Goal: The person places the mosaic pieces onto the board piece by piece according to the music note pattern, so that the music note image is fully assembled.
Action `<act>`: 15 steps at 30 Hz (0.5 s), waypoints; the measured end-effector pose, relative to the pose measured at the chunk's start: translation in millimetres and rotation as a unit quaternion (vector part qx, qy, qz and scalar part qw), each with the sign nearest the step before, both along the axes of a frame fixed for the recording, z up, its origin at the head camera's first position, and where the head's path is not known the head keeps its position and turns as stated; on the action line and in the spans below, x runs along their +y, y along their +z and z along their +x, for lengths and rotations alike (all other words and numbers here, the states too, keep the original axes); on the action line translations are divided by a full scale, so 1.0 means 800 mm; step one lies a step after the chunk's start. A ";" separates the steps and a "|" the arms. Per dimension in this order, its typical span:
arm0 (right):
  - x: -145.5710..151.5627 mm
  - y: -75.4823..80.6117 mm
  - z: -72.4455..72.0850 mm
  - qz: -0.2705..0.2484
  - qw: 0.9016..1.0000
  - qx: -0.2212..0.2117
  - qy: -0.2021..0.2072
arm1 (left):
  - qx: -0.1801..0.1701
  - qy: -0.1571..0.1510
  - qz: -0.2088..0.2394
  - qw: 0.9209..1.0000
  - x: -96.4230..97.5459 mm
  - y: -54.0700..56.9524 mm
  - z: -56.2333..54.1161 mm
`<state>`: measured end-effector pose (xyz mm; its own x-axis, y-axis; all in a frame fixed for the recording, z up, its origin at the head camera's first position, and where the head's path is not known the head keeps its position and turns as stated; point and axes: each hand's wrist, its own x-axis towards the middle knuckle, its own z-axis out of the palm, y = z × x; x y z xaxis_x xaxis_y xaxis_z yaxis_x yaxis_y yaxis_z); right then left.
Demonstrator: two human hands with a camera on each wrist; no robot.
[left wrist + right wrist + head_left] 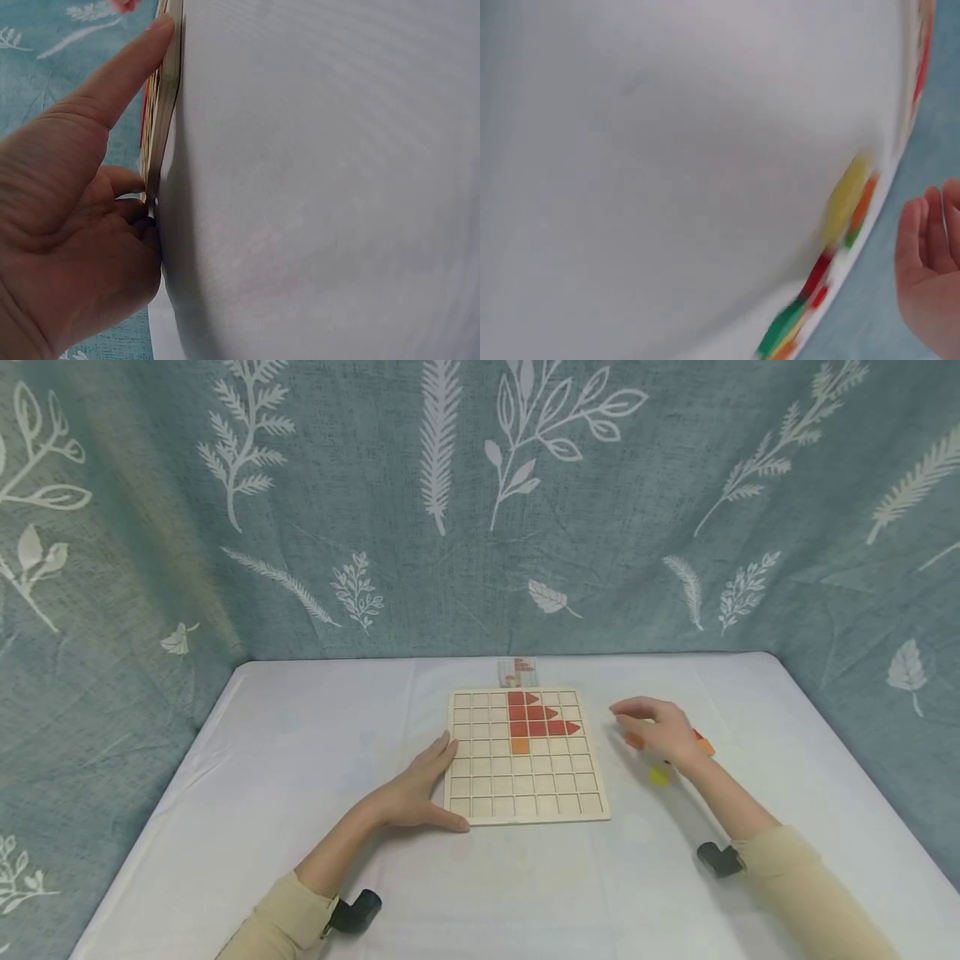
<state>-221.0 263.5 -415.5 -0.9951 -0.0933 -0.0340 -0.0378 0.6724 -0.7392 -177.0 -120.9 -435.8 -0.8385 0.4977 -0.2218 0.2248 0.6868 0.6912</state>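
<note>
A wooden grid board (555, 785) lies mid-table, with rows of red tiles (536, 713) at its upper right and one orange square tile (520, 746) below them. My left hand (412, 789) spans the board's near left corner, thumb along the near edge and fingers at the left side. In the left wrist view the straight thumb (124, 79) touches the board's rim. To the right of the board, my right hand (658, 731) hovers over loose coloured tiles, its fingers loosely bent and pointing at the board. Nothing shows between those fingers in the right wrist view.
A small pattern card (517, 672) lies behind the board. Around the right hand are a yellow tile (658, 776), an orange tile (634, 741) and, in the right wrist view, a green tile (781, 328). A patterned blue-green curtain (465, 585) hangs behind the white table (315, 718).
</note>
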 end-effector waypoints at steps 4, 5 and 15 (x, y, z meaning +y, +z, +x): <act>0.036 -0.006 -0.003 0.048 0.999 0.001 -0.010 | 0.002 0.002 -0.002 1.000 0.000 -0.001 0.001; 0.042 -0.008 -0.003 0.055 0.998 -0.002 -0.011 | 0.002 0.003 -0.004 1.000 0.000 -0.001 0.002; 0.055 -0.018 -0.009 0.090 0.996 -0.002 0.023 | 0.008 0.007 -0.006 1.000 0.004 -0.007 0.004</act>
<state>-227.8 307.3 -429.6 -0.9897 -0.1307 -0.0582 -0.0689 0.7917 -0.6070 -173.4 -118.1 -441.6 -0.8486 0.4840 -0.2136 0.2270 0.6978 0.6794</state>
